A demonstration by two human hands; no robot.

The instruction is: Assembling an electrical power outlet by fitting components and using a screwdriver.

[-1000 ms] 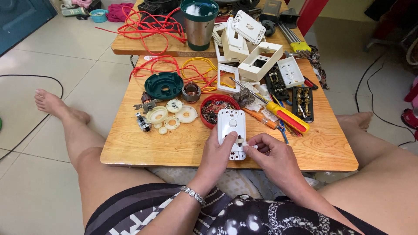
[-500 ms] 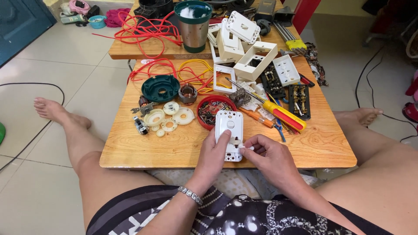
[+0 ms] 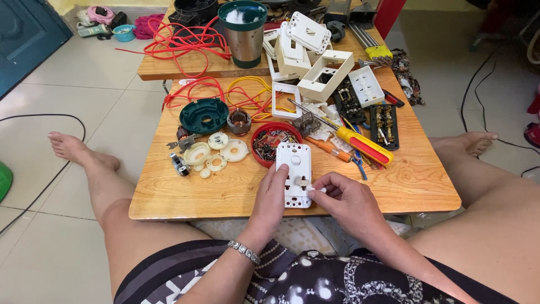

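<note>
White socket plate (image 3: 295, 169) between both hands

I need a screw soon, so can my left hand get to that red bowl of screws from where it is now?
Probably yes. The left hand steadies the white socket plate, and the red bowl sits just beyond it on the table, with nothing between. It would have to let go first.

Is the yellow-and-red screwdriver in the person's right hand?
No, the screwdriver lies on the table beyond the right hand, which touches the white socket plate.
</note>
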